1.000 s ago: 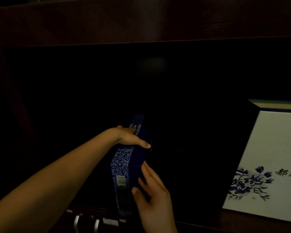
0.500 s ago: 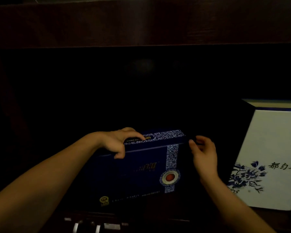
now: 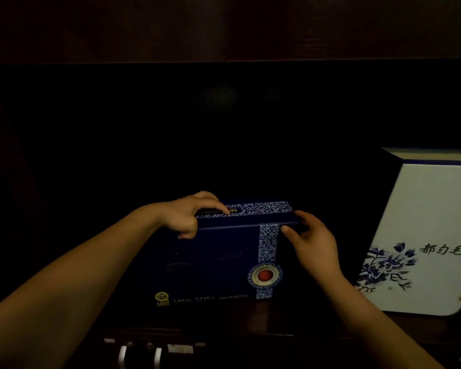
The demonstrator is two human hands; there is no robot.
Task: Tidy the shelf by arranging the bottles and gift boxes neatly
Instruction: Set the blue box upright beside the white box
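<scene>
A dark blue gift box with a patterned white-blue band and a red round seal stands on the dark shelf, its broad face toward me. My left hand grips its top left edge, fingers over the top and thumb on the front. My right hand holds the top right corner, fingertips touching the edge. A larger white gift box with blue flowers and black characters stands upright to the right, apart from the blue box.
The shelf recess behind the boxes is very dark, and a wooden board runs above it. Below the shelf's front edge, several small shiny objects show dimly at the lower left.
The blue box has been turned from narrow side facing me to broad face facing me. My right hand moved from the front low position up to the top right corner.
</scene>
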